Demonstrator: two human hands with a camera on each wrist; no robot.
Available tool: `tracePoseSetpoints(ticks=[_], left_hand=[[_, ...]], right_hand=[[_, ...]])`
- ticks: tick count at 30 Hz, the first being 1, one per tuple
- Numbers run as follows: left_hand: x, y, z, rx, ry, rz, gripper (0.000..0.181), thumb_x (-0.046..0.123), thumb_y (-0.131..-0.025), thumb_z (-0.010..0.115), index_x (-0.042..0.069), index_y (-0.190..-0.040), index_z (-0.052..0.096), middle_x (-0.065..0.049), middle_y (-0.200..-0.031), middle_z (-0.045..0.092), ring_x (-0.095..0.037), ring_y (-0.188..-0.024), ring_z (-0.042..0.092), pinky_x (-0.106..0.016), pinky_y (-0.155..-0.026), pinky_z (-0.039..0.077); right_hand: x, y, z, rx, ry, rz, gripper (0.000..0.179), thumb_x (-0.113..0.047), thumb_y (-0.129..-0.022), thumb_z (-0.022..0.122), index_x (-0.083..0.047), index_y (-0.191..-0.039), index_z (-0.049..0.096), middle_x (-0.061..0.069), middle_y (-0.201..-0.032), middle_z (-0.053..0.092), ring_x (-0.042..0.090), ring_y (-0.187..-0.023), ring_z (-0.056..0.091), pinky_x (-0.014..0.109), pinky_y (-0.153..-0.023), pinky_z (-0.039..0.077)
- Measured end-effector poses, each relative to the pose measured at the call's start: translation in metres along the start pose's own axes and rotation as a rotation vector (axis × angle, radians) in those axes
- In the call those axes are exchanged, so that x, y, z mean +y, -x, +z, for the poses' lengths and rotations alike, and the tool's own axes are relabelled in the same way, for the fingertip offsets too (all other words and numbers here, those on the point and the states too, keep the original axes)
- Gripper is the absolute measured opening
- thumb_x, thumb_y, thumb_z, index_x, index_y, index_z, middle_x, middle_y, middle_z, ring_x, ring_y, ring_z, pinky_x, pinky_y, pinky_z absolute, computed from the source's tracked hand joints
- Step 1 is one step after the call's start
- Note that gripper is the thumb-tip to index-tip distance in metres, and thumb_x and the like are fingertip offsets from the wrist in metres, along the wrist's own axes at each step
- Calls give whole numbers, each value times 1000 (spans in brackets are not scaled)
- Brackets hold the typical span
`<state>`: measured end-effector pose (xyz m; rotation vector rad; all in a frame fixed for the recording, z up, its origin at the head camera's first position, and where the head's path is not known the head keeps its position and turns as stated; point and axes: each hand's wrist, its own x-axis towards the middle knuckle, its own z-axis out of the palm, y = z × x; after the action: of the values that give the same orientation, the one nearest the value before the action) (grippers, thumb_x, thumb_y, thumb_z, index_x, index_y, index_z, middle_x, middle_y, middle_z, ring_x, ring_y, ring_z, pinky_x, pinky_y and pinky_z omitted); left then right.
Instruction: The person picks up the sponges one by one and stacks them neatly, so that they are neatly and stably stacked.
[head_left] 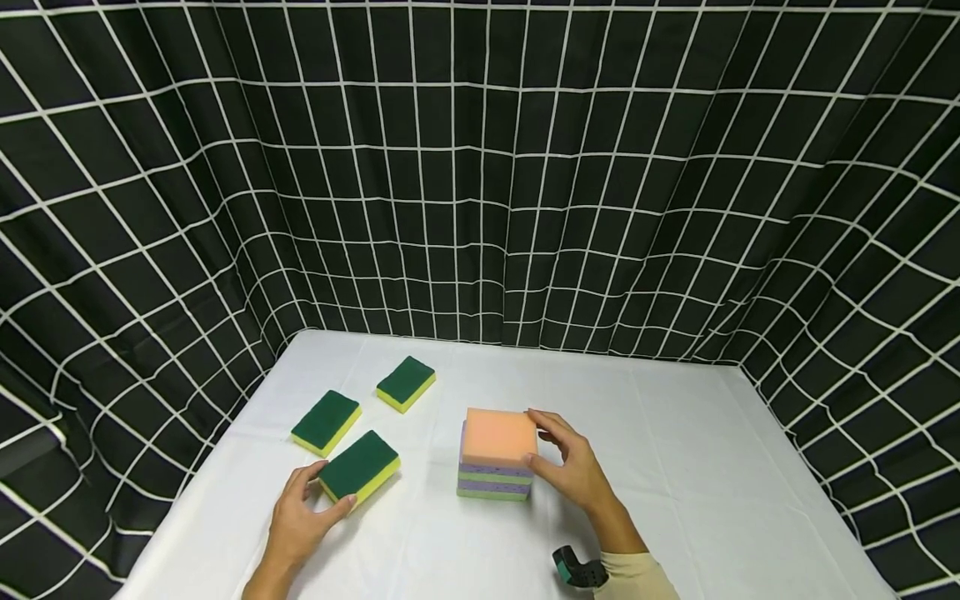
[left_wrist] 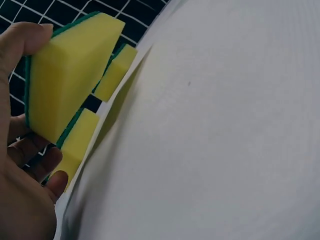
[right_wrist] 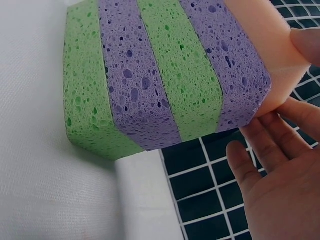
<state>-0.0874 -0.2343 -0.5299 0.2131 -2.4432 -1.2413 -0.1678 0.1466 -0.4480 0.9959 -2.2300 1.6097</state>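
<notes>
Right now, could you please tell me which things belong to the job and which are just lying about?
Likely in use:
yellow-green sponge, in left hand
orange sponge, right hand on it
sponge stack beneath

Apparently lying about:
leftmost sponge
farthest sponge

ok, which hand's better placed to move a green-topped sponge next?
Left, I'd say: the left hand already holds the nearest green-topped sponge, while the right hand is farther off, holding the orange sponge atop the purple-and-green stack.
</notes>
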Motion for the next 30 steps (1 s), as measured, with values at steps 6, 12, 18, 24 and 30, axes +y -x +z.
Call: tracePoseSetpoints(ticks=[6,12,18,24,30], left_hand=[[6,-5,-5,28,65,18,71,16,-70,87,-3,-130,54,-12,-120,55,-30,-101,53,-34,-83,41],[22,-16,-11,9,155,29,74,12,-72,84,-1,-136,49,-15,-126,53,-33,-100,50,-42,-83,40],[41,-27,-13,1,323,133,72,-3,-72,82,-2,-136,49,-17,-125,52,-26,-103,48,-27,-86,39],[59,-38,-10,-67,490,285,71,-14,-70,77,-9,-135,46,-22,-129,45,-17,-110,44,-27,-90,36],[74,-48,-2,-129,578,374,70,-20,-68,75,-11,-132,47,-26,-126,46,-21,-113,44,-33,-90,36]], right_hand=[[0,0,-1,-1,4,2,56,11,-78,70,13,-130,50,30,-126,52,46,-114,49,40,-93,45],[1,0,-1,-1,1,1,57,11,-78,70,14,-131,49,30,-126,52,45,-114,49,48,-92,45],[1,-1,-1,-4,-12,-10,56,13,-77,69,14,-130,49,32,-126,52,47,-113,49,30,-94,44],[0,-1,-1,-7,-13,-8,56,12,-78,69,14,-130,49,32,-126,51,47,-114,48,35,-94,44],[2,-1,-1,-10,-16,3,56,11,-78,69,16,-130,48,32,-127,51,46,-115,48,36,-94,44]])
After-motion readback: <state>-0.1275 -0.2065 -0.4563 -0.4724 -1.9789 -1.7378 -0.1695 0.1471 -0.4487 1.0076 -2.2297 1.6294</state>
